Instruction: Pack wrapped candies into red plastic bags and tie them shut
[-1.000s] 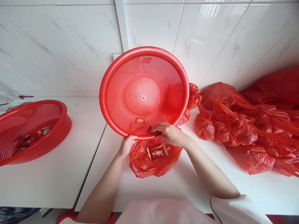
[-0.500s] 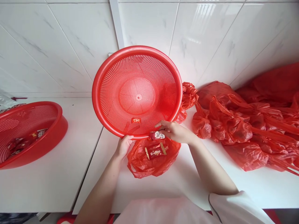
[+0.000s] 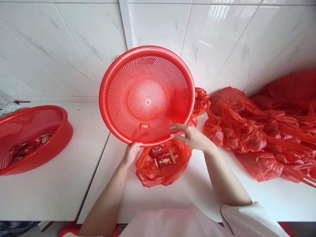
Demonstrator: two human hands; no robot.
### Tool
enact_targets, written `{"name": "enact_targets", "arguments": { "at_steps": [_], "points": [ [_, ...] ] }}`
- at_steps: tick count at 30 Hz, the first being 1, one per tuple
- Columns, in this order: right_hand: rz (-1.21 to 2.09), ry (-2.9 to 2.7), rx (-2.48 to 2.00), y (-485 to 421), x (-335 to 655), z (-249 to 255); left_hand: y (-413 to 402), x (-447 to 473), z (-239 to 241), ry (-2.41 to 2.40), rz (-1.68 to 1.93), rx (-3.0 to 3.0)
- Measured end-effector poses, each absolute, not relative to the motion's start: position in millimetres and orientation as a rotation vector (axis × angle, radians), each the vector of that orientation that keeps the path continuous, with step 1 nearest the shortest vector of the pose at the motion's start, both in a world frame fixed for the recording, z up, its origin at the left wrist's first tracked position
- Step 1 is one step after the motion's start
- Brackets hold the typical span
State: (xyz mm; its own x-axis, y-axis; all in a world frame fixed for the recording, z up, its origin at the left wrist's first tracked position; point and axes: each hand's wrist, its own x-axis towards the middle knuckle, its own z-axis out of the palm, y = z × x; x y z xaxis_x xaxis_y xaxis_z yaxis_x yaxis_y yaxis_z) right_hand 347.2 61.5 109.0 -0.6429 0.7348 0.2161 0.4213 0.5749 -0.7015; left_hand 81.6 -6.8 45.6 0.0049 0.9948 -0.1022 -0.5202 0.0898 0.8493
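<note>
A large red perforated plastic basket (image 3: 148,70) is tilted toward me, its lower rim above an open red plastic bag (image 3: 148,176). One small red packet (image 3: 144,126) lies inside the basket near that rim. My left hand (image 3: 132,154) grips the basket's lower left rim. At the lower right rim is my right hand (image 3: 189,136), fingers apart and holding nothing, the fingertips reaching over the basket's inside. Within the bag lie a red wrapped snack packet with gold ends (image 3: 165,160) and another dark red packet (image 3: 157,149), partly under the rim.
A second red basket (image 3: 65,131) with red packets in it stands at the left. Several tied red plastic bags (image 3: 249,131) are heaped at the right along the tiled wall (image 3: 158,24). The white table (image 3: 98,197) has a seam left of me.
The dark red packet has left my right hand and now lies in the bag. My right hand's fingers have opened and moved slightly right. The basket remains tilted in my left hand.
</note>
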Motion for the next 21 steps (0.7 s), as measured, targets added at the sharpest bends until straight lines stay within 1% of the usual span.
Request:
{"name": "enact_targets", "arguments": {
  "at_steps": [3, 5, 7, 8, 11, 15, 17, 21],
  "points": [
    [0.664, -2.312, -0.968, 59, 337, 103, -11, 84, 46, 0.789, 1.260, 0.712],
    [0.455, -2.375, -0.911, 54, 321, 96, -16, 88, 46, 0.730, 1.152, 0.693],
    [0.325, -2.478, -0.822, 47, 304, 87, -20, 94, 45, 0.697, 1.110, 0.677],
    [0.327, -2.536, -0.785, 44, 296, 83, -22, 97, 44, 0.692, 1.118, 0.671],
    [0.480, -2.642, -0.722, 36, 286, 77, -24, 101, 42, 0.696, 1.172, 0.656],
    [0.648, -2.585, -0.629, 33, 291, 86, -21, 95, 47, 0.657, 1.184, 0.647],
    [0.631, -2.524, -0.638, 33, 293, 91, -19, 92, 50, 0.640, 1.208, 0.655],
    [0.471, -2.505, -0.807, 35, 286, 85, -21, 93, 49, 0.649, 1.213, 0.673]
  ]
}}
